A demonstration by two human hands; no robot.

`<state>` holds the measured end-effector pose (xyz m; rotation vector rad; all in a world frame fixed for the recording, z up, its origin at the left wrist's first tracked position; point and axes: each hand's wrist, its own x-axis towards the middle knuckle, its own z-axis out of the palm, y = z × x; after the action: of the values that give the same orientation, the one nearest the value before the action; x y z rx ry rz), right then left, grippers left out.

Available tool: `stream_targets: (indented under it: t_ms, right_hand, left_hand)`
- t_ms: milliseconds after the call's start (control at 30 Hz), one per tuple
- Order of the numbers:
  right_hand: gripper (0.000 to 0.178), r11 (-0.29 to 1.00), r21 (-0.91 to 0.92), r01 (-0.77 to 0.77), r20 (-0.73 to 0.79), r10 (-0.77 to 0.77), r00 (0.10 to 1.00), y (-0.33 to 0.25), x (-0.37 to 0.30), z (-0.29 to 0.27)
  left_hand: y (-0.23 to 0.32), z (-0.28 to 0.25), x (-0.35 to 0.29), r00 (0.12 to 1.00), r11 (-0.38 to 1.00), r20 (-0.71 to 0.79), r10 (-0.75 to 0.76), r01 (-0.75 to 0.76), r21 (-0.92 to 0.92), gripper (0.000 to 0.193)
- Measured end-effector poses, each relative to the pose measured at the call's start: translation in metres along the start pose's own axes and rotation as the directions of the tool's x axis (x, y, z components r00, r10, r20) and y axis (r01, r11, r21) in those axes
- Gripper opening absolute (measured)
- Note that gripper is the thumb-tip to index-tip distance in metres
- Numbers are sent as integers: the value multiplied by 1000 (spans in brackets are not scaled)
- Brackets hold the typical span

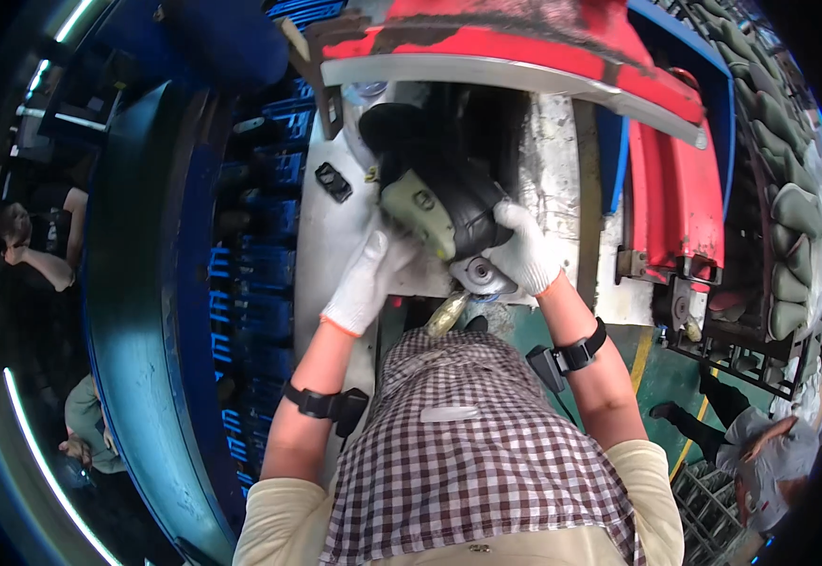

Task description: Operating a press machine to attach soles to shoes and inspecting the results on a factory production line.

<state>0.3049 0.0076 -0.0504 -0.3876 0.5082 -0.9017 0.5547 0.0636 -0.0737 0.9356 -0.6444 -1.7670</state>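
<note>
A black piece with an olive-green panel, shaped like a shoe or boot upper, is tilted beneath the red machine head. My right hand, in a white knit glove, grips its black right side, fingers wrapped over the edge. At its lower left edge is my left hand, gloved the same way; its fingers close on the piece and are partly hidden and smeared. A round metal part shows just below the piece, beside my right hand. Exactly what the piece is, I cannot tell.
Overhead spans the red machine with its metal edge. A small black object lies on the pale worktable. Blue racks and a long conveyor run at left. A rack of grey-green rounded pieces stands right. Other people are on both sides.
</note>
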Motion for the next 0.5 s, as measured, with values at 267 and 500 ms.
stream_targets:
  t_ms: [267, 500]
  right_hand:
    - [67, 237, -948, 213, 252, 145, 957, 51, 31, 28]
    - [48, -510, -855, 95, 325, -384, 864, 38, -4, -15]
  left_hand:
    - [9, -11, -35, 948, 911, -311, 67, -185, -369, 55]
    - [-16, -142, -74, 606, 937, -795, 4, -281, -210, 23]
